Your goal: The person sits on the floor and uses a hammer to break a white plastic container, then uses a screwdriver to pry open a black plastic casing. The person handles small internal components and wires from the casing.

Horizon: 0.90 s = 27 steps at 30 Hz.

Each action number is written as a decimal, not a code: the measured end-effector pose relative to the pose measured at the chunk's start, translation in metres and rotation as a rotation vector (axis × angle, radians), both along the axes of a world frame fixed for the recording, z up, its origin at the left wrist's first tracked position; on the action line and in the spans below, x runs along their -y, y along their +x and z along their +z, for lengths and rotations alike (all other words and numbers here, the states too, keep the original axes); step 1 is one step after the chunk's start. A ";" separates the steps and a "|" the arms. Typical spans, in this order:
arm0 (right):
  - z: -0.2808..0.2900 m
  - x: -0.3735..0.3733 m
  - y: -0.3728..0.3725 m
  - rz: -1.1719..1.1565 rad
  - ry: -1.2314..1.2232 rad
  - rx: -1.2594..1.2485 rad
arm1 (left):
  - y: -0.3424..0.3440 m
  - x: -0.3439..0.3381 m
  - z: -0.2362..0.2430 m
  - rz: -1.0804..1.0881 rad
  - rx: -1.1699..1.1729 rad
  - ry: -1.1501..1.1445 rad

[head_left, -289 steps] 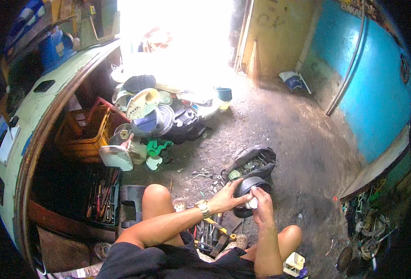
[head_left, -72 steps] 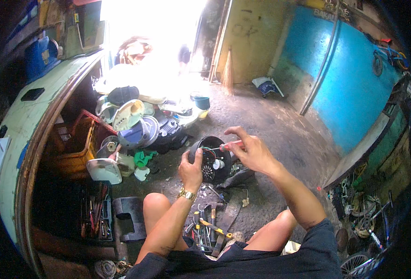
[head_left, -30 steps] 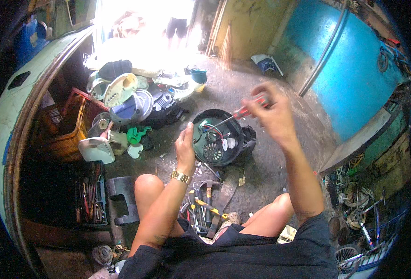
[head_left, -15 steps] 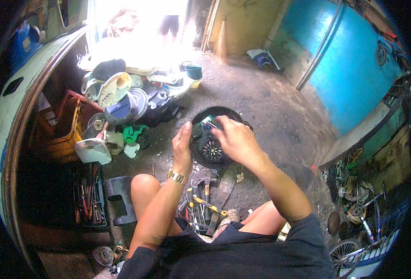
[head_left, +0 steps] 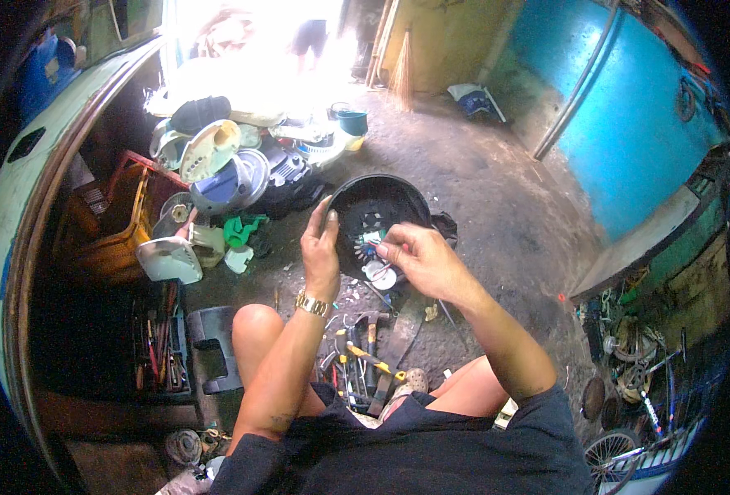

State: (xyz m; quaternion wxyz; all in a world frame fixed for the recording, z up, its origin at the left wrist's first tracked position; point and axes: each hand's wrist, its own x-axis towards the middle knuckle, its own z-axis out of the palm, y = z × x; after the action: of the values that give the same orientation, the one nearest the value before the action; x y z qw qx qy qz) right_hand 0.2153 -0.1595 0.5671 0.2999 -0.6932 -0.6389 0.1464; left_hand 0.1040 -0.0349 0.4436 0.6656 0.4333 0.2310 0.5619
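Observation:
A round black plastic housing [head_left: 381,183] stands tilted above the floor in front of me, with its hollow side toward me. My left hand [head_left: 321,252] grips its left rim, thumb on the near side. Inside lie a small green-and-white circuit piece [head_left: 371,238] and a whitish round part [head_left: 380,275]. My right hand [head_left: 421,257] reaches in from the right, thumb and fingertips pinched on thin wires [head_left: 387,265] beside those parts. The fingers partly hide where the wires end.
Hammers and pliers [head_left: 371,351] lie between my legs. To the left are a toolbox [head_left: 160,346], an orange crate [head_left: 138,214] and a heap of plastic appliance parts [head_left: 229,181]. Bicycle parts [head_left: 629,445] crowd the right side. A broom [head_left: 402,78] leans by the bright doorway.
The housing has tipped, so the vented disc in its base no longer shows and a whitish round part does. My right hand has moved down and slightly right, still pinching wires.

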 end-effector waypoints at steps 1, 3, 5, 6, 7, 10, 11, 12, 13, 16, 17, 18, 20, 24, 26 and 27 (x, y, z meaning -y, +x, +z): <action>0.002 0.004 -0.007 -0.029 -0.103 -0.139 | -0.003 -0.004 -0.001 -0.036 0.080 -0.030; 0.004 0.012 -0.017 -0.080 -0.184 -0.282 | -0.009 -0.002 0.009 -0.135 0.216 -0.150; -0.012 0.015 -0.010 -0.088 -0.159 -0.297 | -0.009 0.001 0.010 -0.135 0.184 -0.144; -0.015 0.015 -0.009 -0.086 -0.139 -0.301 | -0.010 0.001 0.013 -0.131 0.171 -0.133; -0.009 0.013 -0.012 -0.127 -0.067 0.024 | -0.011 -0.003 0.019 -0.053 0.035 -0.039; -0.011 0.015 -0.021 -0.176 0.054 0.391 | -0.013 0.007 0.025 0.071 -0.237 0.247; -0.023 0.010 -0.021 -0.148 0.147 0.419 | -0.009 0.004 0.016 0.102 -0.293 0.288; -0.020 0.008 -0.031 -0.181 0.078 0.379 | -0.004 0.004 0.009 0.126 -0.346 0.316; -0.036 0.003 -0.030 -0.151 0.158 0.323 | -0.003 0.007 0.010 0.149 -0.372 0.346; -0.093 -0.017 -0.008 -0.144 0.281 0.192 | 0.005 0.021 0.016 0.311 -0.652 0.558; -0.104 -0.024 -0.011 -0.132 0.307 0.139 | 0.004 0.015 0.007 0.405 -0.664 0.624; -0.110 -0.024 -0.014 -0.140 0.320 0.035 | 0.004 0.015 0.009 0.424 -0.699 0.645; -0.118 -0.025 -0.021 -0.156 0.341 -0.176 | 0.002 0.017 0.012 0.463 -0.773 0.686; -0.117 -0.025 -0.026 -0.242 0.001 -0.509 | -0.007 0.022 0.019 0.487 -0.792 0.780; -0.160 -0.036 -0.010 -0.226 0.031 -0.427 | -0.006 0.023 0.016 0.417 -0.761 0.782; -0.157 -0.037 -0.013 -0.224 0.031 -0.447 | -0.008 0.022 0.017 0.391 -0.758 0.796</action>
State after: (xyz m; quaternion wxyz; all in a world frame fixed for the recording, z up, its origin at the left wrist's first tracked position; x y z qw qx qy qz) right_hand 0.2018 -0.1226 0.4106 0.4589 -0.7053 -0.4780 0.2520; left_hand 0.0961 -0.0570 0.4607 0.2061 0.7703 0.2998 0.5237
